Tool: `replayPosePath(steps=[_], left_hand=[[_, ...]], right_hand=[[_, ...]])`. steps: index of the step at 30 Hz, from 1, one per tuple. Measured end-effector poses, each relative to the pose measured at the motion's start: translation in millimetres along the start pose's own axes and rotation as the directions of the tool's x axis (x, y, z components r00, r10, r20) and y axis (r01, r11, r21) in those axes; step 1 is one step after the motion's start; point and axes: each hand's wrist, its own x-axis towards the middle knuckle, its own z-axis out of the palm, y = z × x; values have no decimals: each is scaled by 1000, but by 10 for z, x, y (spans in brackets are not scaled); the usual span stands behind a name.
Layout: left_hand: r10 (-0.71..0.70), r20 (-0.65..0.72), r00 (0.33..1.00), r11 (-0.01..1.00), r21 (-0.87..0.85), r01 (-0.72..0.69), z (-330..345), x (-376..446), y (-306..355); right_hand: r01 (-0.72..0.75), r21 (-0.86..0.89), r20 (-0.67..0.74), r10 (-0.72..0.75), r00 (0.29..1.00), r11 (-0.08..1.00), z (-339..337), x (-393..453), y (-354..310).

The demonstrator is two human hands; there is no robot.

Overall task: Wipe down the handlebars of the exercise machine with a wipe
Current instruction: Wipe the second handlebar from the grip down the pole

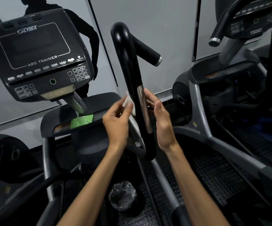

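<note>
A black handlebar of the exercise machine rises up the middle of the view, with a metal sensor strip on its lower part and a side grip branching right. My left hand pinches a crumpled white wipe against the bar's left side. My right hand rests on the bar's right side, fingertips touching next to the metal strip, fingers loosely apart and holding nothing.
The machine's console stands at left above a shelf holding a green wipe packet. A plastic-lined bin sits below between my forearms. A second machine stands close on the right. Grey wall panels are behind.
</note>
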Motion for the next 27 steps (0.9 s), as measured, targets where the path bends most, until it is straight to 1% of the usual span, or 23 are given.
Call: replayPosePath(steps=[2,4,5,8,10,11,13,14,16,18,19,20,22,24,25,27], left_hand=[[-79,30,996,997,-7,79,8,-46,-98],[-140,39,989,989,56,137,-14,-210,-201],[-141,34,989,987,86,137,-21,-276,-206],[-53,5,999,994,100,52,-21,-227,-92],[1,38,999,997,82,-4,-17,-66,6],[2,70,998,998,63,-6,-19,13,22],[-48,133,990,998,53,41,-34,48,-29],[-97,160,982,994,70,87,-49,4,-87],[-196,187,963,972,169,165,-105,-125,-255],[-249,186,951,935,302,185,-172,-192,-336],[-251,176,952,930,317,186,-182,-171,-319],[-225,162,961,941,292,171,-177,-125,-261],[-133,157,979,980,166,106,-145,-13,-73],[-76,153,985,996,66,66,-82,59,74],[-79,150,986,996,45,73,-62,57,82],[-146,147,978,988,79,136,-68,-15,-27]], right_hand=[[0,5,-7,0,1000,1000,-6,3,10],[-2,-1,-8,2,1000,1000,-21,16,12],[-3,1,-6,3,1000,1000,-25,25,11],[-11,19,-8,11,1000,1000,-1,44,14],[-2,-2,-37,2,999,1000,23,50,24],[1,-6,-49,-2,999,1000,32,49,28],[3,5,-69,-3,998,1000,36,38,30],[0,18,-79,1,997,1000,35,36,27],[-6,32,-84,9,996,999,32,37,13],[-10,34,-84,13,996,999,24,40,4],[-12,42,-82,16,996,999,19,43,5],[-15,46,-80,19,997,999,12,44,7],[-18,41,-78,21,997,999,4,45,18],[-25,41,-78,28,997,999,5,41,20],[-22,44,-80,25,996,999,10,40,12],[-11,49,-87,15,996,999,23,40,1]])
